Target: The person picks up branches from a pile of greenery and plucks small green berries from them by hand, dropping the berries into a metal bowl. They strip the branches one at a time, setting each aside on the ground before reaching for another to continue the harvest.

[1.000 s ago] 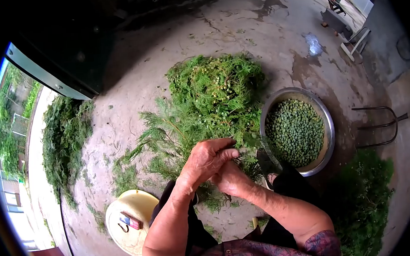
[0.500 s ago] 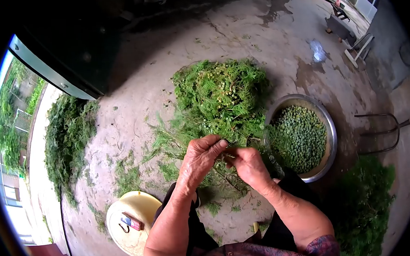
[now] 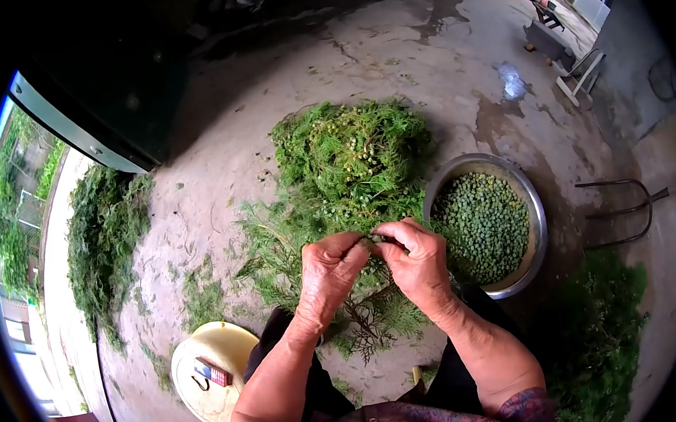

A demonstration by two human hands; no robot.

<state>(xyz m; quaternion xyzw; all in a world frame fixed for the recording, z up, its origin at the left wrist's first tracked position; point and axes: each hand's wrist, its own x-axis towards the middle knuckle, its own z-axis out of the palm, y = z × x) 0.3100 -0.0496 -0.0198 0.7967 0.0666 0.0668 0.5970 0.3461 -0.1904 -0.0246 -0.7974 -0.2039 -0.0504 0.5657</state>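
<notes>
Both hands — left hand (image 3: 327, 271) and right hand (image 3: 415, 262) — pinch one sprig (image 3: 369, 301). The steel bowl (image 3: 535, 208) at right looks well filled with green cones (image 3: 482, 225); the far pile (image 3: 350, 153) remains large.

I can read no text, label or number anywhere; the small red box (image 3: 214, 372) on the lid (image 3: 230, 346), near left, shows markings too blurred to read.

What the fingertips (image 3: 370, 241) of both hands pinch is too small to tell, and the leafy green cut sprig (image 3: 359, 317) is partly hidden beneath them.
</notes>
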